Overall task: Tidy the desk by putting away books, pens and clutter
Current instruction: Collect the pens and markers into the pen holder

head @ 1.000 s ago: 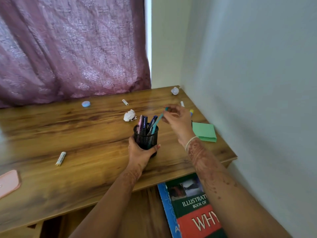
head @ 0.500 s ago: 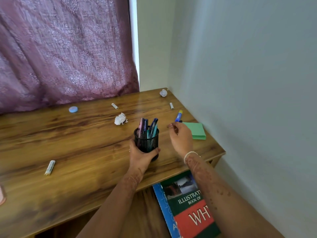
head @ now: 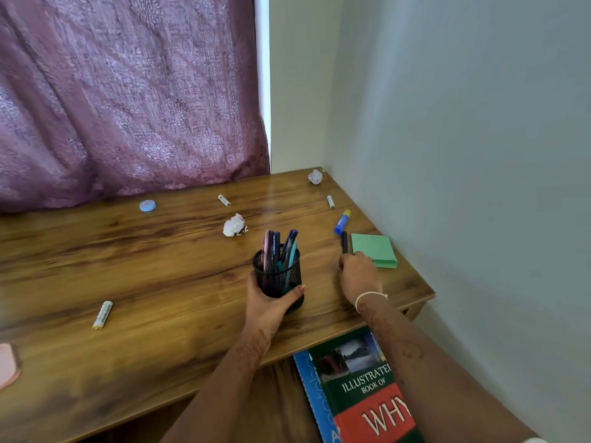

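A black mesh pen holder [head: 276, 278] with several pens stands on the wooden desk [head: 160, 282], right of the middle. My left hand [head: 271, 303] is wrapped around its base. A short dark pen [head: 344, 241] lies on the desk to the right of the holder. My right hand [head: 359, 276] pinches the pen's near end with its fingertips. Just beyond the pen lies a blue marker with a yellow cap [head: 342, 222]. Two books [head: 358, 388] are stacked below the desk's front edge, under my right forearm.
A green sticky-note pad [head: 374, 249] lies by the right wall. Crumpled paper balls sit at the middle [head: 234, 225] and in the far corner [head: 315, 176]. Small white tubes [head: 224, 200] [head: 331, 202] [head: 102, 314], a blue round lid [head: 147, 205] and a pink object [head: 8, 366] are scattered about.
My right hand dropped a teal pen into the holder, then moved right and down to the dark pen by the green pad. The left hand stayed on the holder.
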